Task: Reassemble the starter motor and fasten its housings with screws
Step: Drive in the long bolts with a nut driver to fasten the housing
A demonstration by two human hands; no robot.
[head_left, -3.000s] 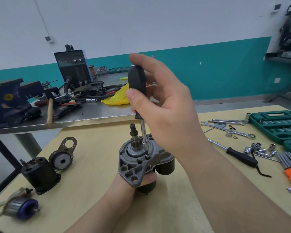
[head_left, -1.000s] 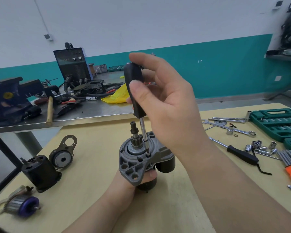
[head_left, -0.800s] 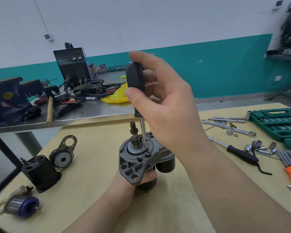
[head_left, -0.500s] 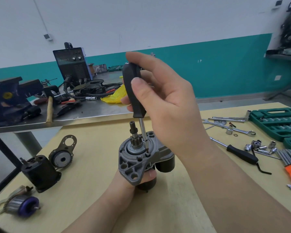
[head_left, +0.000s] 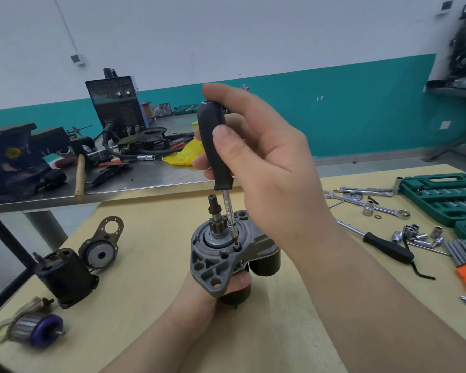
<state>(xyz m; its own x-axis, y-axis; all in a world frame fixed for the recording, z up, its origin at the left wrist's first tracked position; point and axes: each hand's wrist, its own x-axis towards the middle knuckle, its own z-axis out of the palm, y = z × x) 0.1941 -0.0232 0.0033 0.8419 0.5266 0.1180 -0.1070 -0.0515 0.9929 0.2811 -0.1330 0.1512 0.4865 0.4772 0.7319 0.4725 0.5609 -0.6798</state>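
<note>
The starter motor [head_left: 215,265] stands upright on the wooden table [head_left: 151,305], its grey cast housing on top and its geared shaft pointing up. My left hand [head_left: 226,284] grips the black body underneath the housing, mostly hidden by it. My right hand [head_left: 264,168] holds a black-handled screwdriver [head_left: 216,146] between thumb and fingers. The steel shaft runs down to a screw [head_left: 236,247] in the housing's rim, right beside the gear.
To the left lie a black motor casing [head_left: 65,275], an end plate with a bearing [head_left: 100,251] and an armature with a purple end [head_left: 38,329]. Wrenches, sockets [head_left: 412,234], a black-handled driver [head_left: 388,246] and green tool cases [head_left: 447,195] crowd the right. A steel bench [head_left: 105,179] stands behind.
My right thumb and fingers have rolled the screwdriver handle back and forth on the screw. The motor and my left hand have stayed in place.
</note>
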